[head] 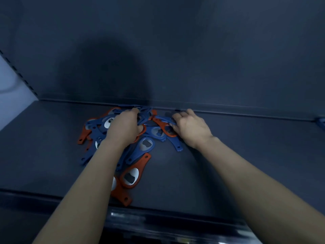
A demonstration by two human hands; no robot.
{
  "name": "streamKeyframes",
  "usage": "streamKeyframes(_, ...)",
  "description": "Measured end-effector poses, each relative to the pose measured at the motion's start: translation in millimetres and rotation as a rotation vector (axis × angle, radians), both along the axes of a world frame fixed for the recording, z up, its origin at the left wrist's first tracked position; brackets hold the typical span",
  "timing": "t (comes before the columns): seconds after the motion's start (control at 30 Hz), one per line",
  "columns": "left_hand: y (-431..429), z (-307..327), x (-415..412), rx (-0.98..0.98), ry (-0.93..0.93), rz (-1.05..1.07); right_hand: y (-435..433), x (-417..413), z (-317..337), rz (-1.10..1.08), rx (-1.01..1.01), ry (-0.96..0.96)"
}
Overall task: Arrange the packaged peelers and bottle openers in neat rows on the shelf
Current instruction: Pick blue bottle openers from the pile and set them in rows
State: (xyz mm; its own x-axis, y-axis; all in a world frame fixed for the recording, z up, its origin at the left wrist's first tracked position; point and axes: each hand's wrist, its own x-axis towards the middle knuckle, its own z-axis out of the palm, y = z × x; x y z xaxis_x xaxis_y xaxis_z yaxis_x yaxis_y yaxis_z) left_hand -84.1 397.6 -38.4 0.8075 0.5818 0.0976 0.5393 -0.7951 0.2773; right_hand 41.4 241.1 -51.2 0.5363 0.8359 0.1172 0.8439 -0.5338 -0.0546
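Dark slate-blue shelf board (246, 155), bounded at the rear by a matching flat back panel (193, 50), with a raised seam at the junction. On the left, closed off by a slotted upright (21, 73). At the front, finished with a glossy dark edge rail (158, 221). Open board to the right of the goods as far as the frame edge, and a narrower bare strip to their left. At far right, against the rear seam, a small blue item (321, 122), possibly a bracket, too blurred to identify.

Loose heap of blue and orange plastic bottle openers with metal inserts (146, 145), left of centre, spread from the rear seam towards the front rail and overlapping at all angles. Nearest the front, two orange openers: one (133, 173) well inside the board, the other (121, 192) close to the rail and partly under the left forearm. On the right fringe, a blue opener handle (176, 145) pointing forward, just beside the right wrist.

Left hand (123, 129) on top of the heap near the rear, fingers curled round a bunch of blue openers, thumb against an orange ring.

Right hand (190, 128) laid on the heap's right edge, unclenched, fingers mostly straight with tips near the rear seam, thumb touching an orange opener (165, 129). Nothing seen enclosed in it.
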Motion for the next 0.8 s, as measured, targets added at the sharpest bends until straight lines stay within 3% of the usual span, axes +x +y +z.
streamKeyframes(0.17, -27, -4, 5, 0.118, -0.104, -0.058, -24, 0, 6, -0.095, 0.045, -0.108)
streamKeyframes(0.4, -92, 4, 20, 0.037, -0.239, -0.155, -86, 18, 13, -0.224, 0.165, -0.066)
streamKeyframes(0.8, -264, -16, 85, 0.124, -0.063, -0.270, -267, 74, -6, -0.165, 0.111, 0.011)
